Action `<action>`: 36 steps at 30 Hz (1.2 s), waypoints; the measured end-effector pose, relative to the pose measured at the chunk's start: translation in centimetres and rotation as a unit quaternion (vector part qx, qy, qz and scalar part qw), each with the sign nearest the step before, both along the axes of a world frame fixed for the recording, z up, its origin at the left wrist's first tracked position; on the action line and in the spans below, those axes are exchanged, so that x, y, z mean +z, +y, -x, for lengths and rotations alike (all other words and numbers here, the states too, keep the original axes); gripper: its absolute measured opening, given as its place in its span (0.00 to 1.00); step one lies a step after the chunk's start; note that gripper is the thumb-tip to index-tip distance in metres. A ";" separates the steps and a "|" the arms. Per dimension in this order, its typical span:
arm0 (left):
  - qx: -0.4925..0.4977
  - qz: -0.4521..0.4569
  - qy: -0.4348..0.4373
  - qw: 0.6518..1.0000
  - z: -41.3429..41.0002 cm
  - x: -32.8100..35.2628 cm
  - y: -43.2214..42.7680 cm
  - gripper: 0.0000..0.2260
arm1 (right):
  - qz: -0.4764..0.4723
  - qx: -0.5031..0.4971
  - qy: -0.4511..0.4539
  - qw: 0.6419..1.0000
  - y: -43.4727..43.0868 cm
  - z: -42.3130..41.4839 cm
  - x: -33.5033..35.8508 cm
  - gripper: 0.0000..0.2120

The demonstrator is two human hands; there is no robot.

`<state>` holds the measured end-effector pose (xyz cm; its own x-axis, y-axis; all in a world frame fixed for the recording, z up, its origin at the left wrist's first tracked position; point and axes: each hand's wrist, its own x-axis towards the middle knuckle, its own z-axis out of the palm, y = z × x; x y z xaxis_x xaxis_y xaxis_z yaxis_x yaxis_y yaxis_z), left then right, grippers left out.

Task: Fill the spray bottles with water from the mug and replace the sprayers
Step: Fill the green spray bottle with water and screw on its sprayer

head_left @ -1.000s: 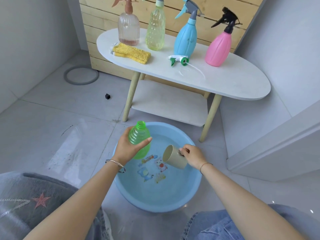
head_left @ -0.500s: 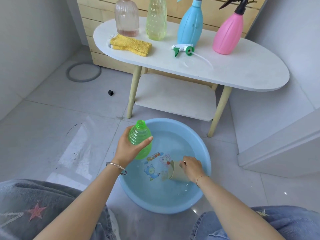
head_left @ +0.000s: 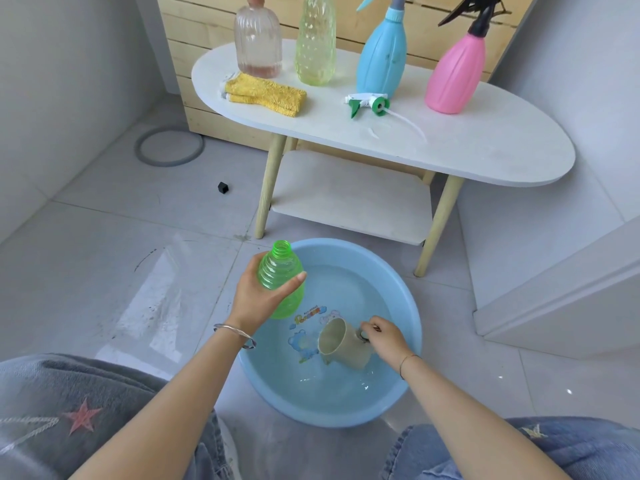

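over the basin, left hand grips green bottle, right hand holds mug.

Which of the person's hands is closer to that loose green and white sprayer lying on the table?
Left. The left hand holds the green bottle below the sprayer; the right hand sits lower, gripping the mug in the basin.

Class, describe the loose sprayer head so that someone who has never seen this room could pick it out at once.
Start at the white oval table against the wooden slat wall, where four spray bottles stand in a row. The sprayer head lies on its side on the tabletop, just in front of the blue bottle. It alone is white with a green trigger and collar, joined to no bottle, its thin white tube trailing across the table.
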<state>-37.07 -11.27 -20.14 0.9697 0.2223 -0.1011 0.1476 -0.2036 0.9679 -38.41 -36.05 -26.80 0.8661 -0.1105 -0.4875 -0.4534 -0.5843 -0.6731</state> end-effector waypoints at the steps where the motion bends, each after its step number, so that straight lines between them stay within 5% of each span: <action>1: 0.001 0.004 -0.003 1.000 0.1 0.1 0.0 0.22 | -0.020 -0.016 -0.004 1.000 -0.1 0.1 0.4 0.18; 16: 0.002 0.031 -0.049 0.998 0.8 2.0 -0.9 0.22 | -0.197 -0.120 -0.167 0.959 -1.2 -1.4 12.6 0.22; 23: -0.046 0.026 -0.051 0.997 1.4 1.9 -2.3 0.25 | -0.227 -0.101 -0.233 0.940 -2.6 -2.1 17.7 0.13; 36: -0.150 -0.051 -0.061 0.986 2.9 1.2 -4.3 0.34 | -0.195 -0.076 -0.269 0.940 -2.0 -0.9 20.7 0.17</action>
